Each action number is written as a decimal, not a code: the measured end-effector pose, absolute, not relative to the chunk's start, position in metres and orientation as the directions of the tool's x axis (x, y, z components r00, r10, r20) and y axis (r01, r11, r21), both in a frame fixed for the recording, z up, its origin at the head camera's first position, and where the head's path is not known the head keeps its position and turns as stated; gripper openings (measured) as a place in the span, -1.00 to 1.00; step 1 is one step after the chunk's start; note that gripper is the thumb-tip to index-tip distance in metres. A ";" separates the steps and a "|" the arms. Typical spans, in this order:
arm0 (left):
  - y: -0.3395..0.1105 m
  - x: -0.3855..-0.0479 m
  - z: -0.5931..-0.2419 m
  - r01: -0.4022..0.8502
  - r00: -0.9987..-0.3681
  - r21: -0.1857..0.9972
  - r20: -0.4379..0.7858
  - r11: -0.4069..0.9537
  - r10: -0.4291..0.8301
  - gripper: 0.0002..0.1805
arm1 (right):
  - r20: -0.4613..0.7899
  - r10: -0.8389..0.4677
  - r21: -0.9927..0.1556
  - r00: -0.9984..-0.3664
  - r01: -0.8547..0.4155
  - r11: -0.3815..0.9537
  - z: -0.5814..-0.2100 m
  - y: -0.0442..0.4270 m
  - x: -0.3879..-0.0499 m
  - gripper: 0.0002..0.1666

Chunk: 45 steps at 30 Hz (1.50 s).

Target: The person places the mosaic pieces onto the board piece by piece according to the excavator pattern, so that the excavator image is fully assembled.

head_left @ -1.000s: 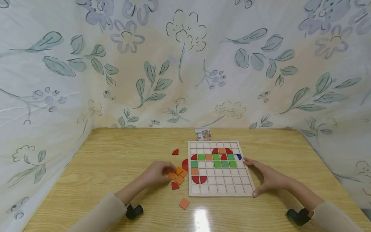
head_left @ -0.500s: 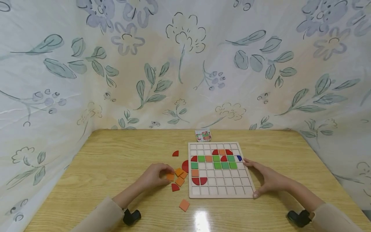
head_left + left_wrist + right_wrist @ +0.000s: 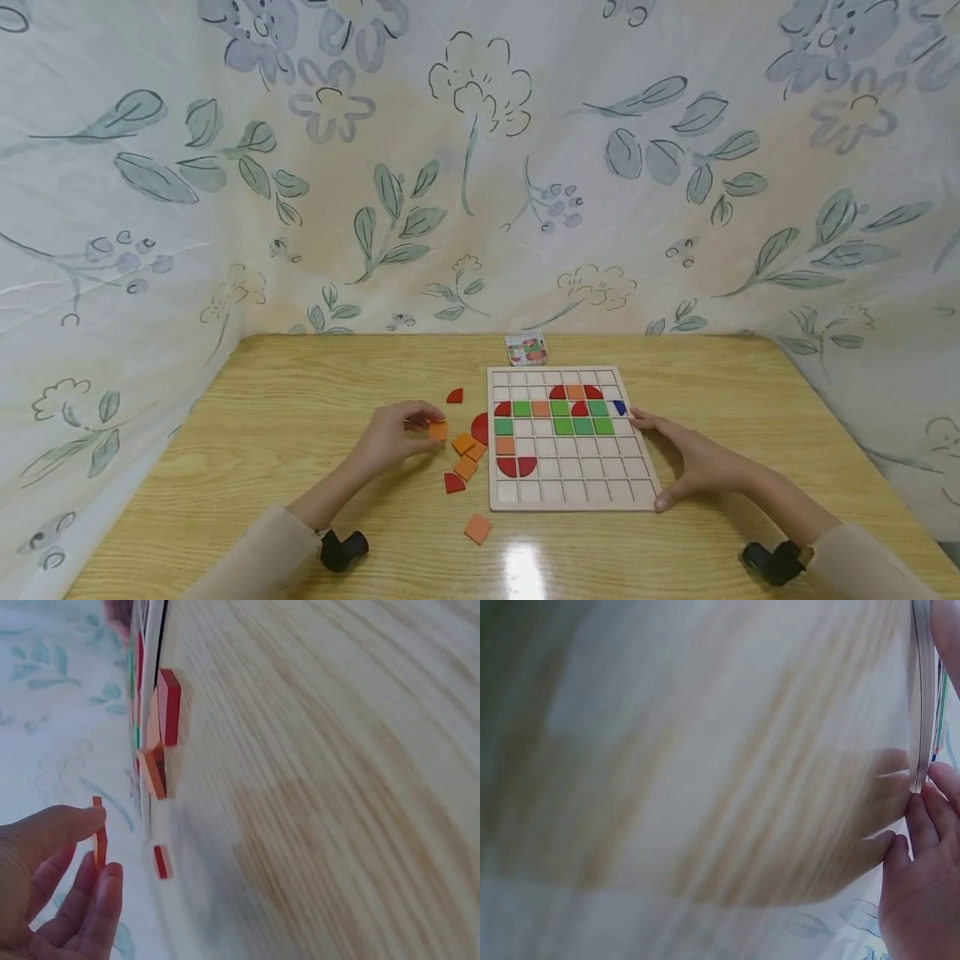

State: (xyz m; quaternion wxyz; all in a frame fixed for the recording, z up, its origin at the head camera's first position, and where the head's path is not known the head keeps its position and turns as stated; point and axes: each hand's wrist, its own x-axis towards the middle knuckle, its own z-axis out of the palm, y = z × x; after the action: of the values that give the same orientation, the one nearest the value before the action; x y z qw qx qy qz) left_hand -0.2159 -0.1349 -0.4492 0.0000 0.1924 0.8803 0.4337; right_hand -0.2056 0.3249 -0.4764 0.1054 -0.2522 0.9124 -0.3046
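On wood-grain tbl (image 3: 405, 525) lies brd (image 3: 592, 467), floral bkdrop (image 3: 495, 233) behind.

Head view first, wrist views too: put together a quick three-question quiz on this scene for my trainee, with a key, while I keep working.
1. True or false: the right hand touches the right side of the pale wooden grid board.

2. What is the left hand pinching?
A) a red quarter-circle tile
B) a flat orange square tile
C) a green square tile

3. Fill in: the small white card with a printed coloured pattern lies beyond the board's ____ edge, as seen from the person.

Key: 1. True. 2. B. 3. far.
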 end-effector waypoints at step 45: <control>0.115 -0.266 -0.454 0.590 -0.770 0.481 0.094 0.648 0.631 -0.80 | 0.026 -0.571 -0.627 -0.820 -0.458 0.630 -0.478 0.328 -0.206 0.25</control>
State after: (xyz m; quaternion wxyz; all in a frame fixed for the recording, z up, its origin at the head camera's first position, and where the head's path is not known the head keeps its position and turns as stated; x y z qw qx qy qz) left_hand -0.2655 0.1149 -0.4538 0.0408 0.3365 0.9069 0.2501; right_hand -0.2064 0.3275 -0.4783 0.0880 -0.2864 0.8985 -0.3207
